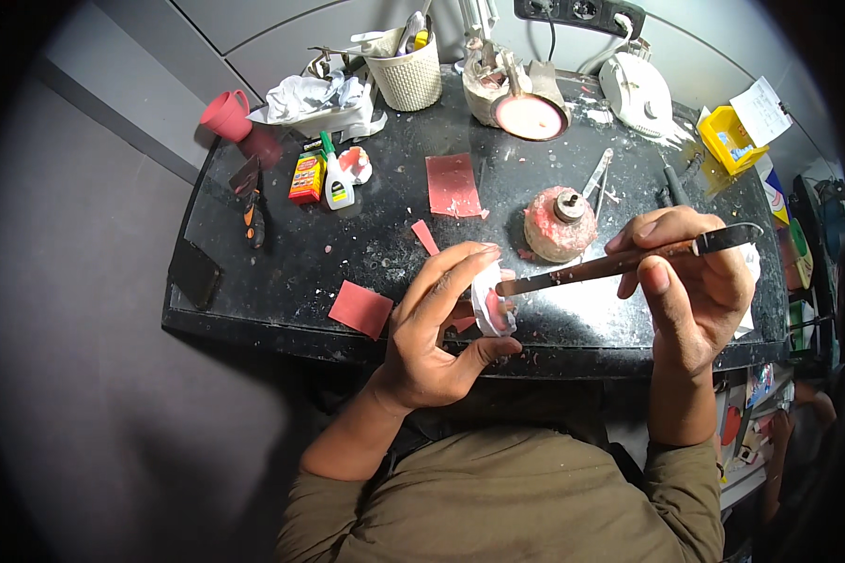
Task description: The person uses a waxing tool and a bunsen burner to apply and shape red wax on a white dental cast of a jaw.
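Note:
My left hand (427,342) grips a white plaster dental cast (483,298) with pink wax on its right-facing side, held above the front of the dark bench. In my right hand (690,291) is a wax knife (610,266) with a brown handle and a black-wrapped rear end. Its broad tip lies at the cast's waxed side; whether it touches I cannot tell. Behind the cast stands a spirit lamp (560,235) caked with pink wax. Pink wax sheets (453,185) and a narrow wax strip (424,237) lie on the bench.
Along the back are a woven white cup of tools (407,77), a lamp-like round mirror (531,116), a white device (635,94) and a yellow bin (729,141). At left lie a glue bottle (339,184), a red-yellow box (307,176), a pink mug (225,116) and a dark phone-like slab (195,274).

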`<action>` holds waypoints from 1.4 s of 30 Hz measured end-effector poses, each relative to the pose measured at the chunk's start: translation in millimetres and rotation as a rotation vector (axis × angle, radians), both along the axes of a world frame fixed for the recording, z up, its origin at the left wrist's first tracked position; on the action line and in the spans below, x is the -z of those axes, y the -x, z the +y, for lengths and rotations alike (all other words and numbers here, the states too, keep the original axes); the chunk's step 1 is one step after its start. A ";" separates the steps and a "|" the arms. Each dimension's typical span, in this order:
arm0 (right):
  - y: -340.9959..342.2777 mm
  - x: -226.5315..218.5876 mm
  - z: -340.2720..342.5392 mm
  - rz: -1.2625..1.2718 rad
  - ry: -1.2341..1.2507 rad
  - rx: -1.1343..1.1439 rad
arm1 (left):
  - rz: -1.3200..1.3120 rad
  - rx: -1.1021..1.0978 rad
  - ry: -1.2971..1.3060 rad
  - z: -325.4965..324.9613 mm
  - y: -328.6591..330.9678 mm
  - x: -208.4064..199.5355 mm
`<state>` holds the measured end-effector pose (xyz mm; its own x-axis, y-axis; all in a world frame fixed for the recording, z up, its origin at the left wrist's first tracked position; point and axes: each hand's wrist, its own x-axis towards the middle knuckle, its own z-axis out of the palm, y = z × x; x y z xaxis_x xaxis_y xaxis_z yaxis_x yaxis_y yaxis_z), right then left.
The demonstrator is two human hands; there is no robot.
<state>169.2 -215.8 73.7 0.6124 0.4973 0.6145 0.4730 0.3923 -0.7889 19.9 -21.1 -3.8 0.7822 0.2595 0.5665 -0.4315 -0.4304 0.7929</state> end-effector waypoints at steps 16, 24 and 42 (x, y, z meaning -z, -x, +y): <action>0.5 0.4 -0.4 -0.042 0.012 -0.046 | -0.025 0.047 0.085 -1.9 -1.3 0.2; 0.1 -1.0 -2.8 -0.054 0.054 -0.086 | -0.023 0.043 0.074 0.0 -0.8 1.9; -0.4 1.5 -1.7 -0.046 0.016 -0.061 | -0.015 0.010 0.064 0.8 0.9 1.5</action>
